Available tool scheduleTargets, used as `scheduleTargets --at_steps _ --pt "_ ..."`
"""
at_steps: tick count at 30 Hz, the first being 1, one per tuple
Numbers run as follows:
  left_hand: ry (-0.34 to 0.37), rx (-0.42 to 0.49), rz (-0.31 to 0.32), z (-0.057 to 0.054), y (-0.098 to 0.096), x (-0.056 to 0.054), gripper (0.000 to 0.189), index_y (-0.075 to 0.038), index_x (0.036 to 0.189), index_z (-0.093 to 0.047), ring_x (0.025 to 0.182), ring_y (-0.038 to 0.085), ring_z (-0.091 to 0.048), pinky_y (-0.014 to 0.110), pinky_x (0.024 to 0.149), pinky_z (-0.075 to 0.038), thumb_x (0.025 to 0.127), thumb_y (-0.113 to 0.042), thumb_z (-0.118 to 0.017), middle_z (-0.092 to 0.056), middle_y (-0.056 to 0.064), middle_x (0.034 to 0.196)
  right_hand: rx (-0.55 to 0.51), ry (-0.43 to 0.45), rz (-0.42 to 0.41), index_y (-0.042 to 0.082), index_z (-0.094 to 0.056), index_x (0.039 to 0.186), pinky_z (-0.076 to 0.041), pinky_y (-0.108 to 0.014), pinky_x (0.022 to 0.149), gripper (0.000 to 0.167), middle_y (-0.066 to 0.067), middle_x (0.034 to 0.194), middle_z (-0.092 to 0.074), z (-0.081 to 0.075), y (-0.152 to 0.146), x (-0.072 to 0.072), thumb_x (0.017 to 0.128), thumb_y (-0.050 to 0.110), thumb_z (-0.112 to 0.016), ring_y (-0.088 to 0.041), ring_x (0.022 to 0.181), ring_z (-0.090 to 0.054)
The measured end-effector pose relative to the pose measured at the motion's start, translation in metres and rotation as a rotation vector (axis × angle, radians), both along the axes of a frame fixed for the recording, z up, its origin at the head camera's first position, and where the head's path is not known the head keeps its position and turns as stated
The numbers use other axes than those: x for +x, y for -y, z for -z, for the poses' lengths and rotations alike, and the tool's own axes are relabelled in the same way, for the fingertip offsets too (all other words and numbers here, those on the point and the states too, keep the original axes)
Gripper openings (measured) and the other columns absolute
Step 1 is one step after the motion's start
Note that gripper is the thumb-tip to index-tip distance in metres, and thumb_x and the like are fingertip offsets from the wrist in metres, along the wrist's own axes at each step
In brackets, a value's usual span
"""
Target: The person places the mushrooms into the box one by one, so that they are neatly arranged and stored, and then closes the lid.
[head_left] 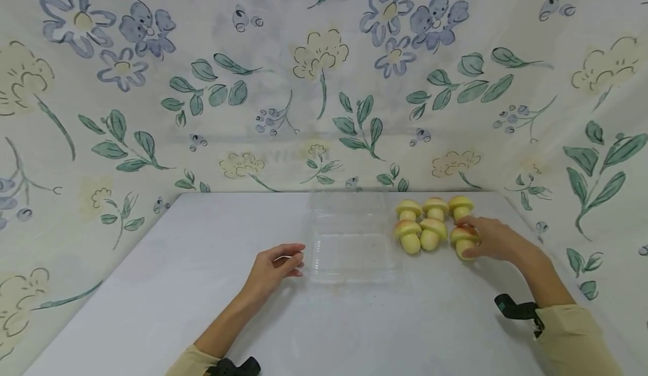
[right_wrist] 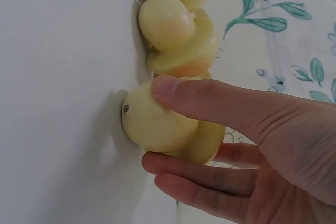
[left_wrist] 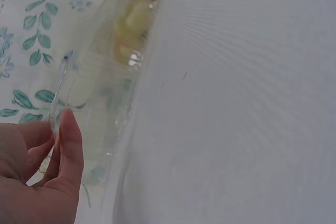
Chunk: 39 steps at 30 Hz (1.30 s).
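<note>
One white tabletop [head_left: 152,274] carries a clear plastic container [head_left: 354,258]. The left hand [head_left: 275,269] pinches the container's left edge in its grip. The right hand [head_left: 496,242]'s grip holds a yellow mushroom-shaped piece [head_left: 462,247], right of the container; five similar pieces [head_left: 430,241] sit near it.

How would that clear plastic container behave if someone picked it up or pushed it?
The clear plastic container is probably light for its size, since its see-through walls look thin. Those thin walls may also flex a little if squeezed. Pushed, it would likely slide rather than roll, given its boxy shape on the smooth-looking white tabletop.
</note>
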<state>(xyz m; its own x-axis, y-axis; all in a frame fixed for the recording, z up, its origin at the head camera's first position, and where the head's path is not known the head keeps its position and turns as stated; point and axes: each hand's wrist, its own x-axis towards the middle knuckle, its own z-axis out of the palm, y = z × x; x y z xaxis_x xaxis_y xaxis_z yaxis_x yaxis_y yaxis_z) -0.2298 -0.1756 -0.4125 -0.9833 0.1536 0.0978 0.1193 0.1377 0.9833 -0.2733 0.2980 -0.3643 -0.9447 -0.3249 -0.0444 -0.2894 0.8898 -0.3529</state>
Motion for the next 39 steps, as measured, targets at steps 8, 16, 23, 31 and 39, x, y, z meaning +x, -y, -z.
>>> scheduleTargets --at_steps 8,16,23,31,39 --pt "0.055 0.056 -0.02 0.0 -0.002 0.0 0.041 0.009 0.127 -0.059 0.084 0.009 -0.064 0.026 0.077 -0.061 0.093 -0.012 -0.067 -0.059 0.026 0.122 -0.009 0.001 -0.026 0.0 -0.049 0.134 -0.05 -0.053 0.085 0.072 -0.024 0.119 -0.06 0.003 -0.001 -0.001 0.076 0.024 -0.083 -0.034 0.103 -0.058" --pt "0.155 0.153 -0.038 -0.002 -0.002 -0.001 0.043 0.008 0.131 -0.056 0.084 0.01 -0.064 0.027 0.081 -0.061 0.093 -0.008 -0.065 -0.056 0.021 0.129 -0.003 0.009 -0.024 0.0 -0.046 0.138 -0.05 -0.05 0.085 0.075 -0.025 0.12 -0.058 0.005 0.0 -0.005 0.076 0.021 -0.082 -0.032 0.101 -0.057" --pt "0.194 0.179 -0.021 -0.002 -0.002 -0.002 0.043 0.008 0.134 -0.053 0.085 0.013 -0.064 0.027 0.082 -0.061 0.094 -0.005 -0.063 -0.054 0.021 0.13 -0.012 0.056 0.005 0.002 -0.044 0.14 -0.05 -0.051 0.085 0.079 -0.027 0.124 -0.055 0.007 -0.001 -0.006 0.076 0.023 -0.084 -0.032 0.102 -0.055" --pt "0.198 0.192 -0.021 -0.005 -0.002 -0.005 0.046 0.01 0.134 -0.051 0.085 0.014 -0.065 0.026 0.081 -0.061 0.093 -0.003 -0.064 -0.059 0.012 0.118 -0.013 0.043 0.004 0.003 -0.043 0.14 -0.05 -0.052 0.086 0.079 -0.026 0.124 -0.055 0.006 0.001 -0.01 0.075 0.023 -0.084 -0.033 0.103 -0.055" --pt "0.215 0.202 -0.033 -0.002 -0.003 -0.002 0.045 0.009 0.134 -0.052 0.086 0.013 -0.065 0.026 0.081 -0.061 0.092 -0.003 -0.064 -0.058 0.014 0.122 -0.025 0.002 0.01 0.003 -0.043 0.142 -0.05 -0.056 0.089 0.078 -0.028 0.127 -0.054 0.007 0.0 -0.007 0.077 0.022 -0.082 -0.037 0.108 -0.055"
